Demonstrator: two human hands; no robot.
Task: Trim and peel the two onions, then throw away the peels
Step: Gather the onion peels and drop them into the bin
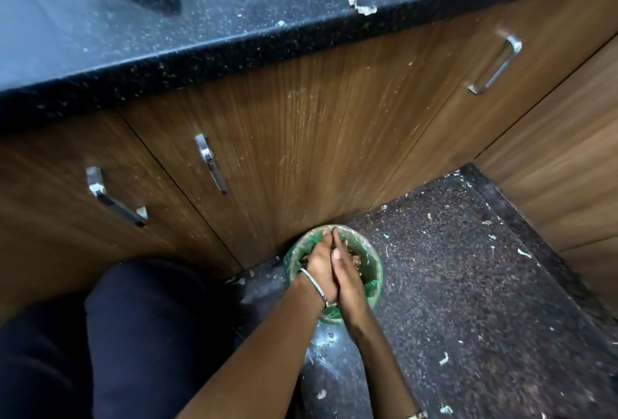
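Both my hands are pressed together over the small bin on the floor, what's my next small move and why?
Probably part the left hand and right hand slightly and brush the palms so anything between them falls. They sit pressed flat together directly above the green-lined bin, where peels already lie.

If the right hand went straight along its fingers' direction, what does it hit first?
Probably the green-lined bin: the right hand, pressed flat against the left hand, points toward its far rim. Depth is unclear; if it passes above the rim, the cabinet door comes next.
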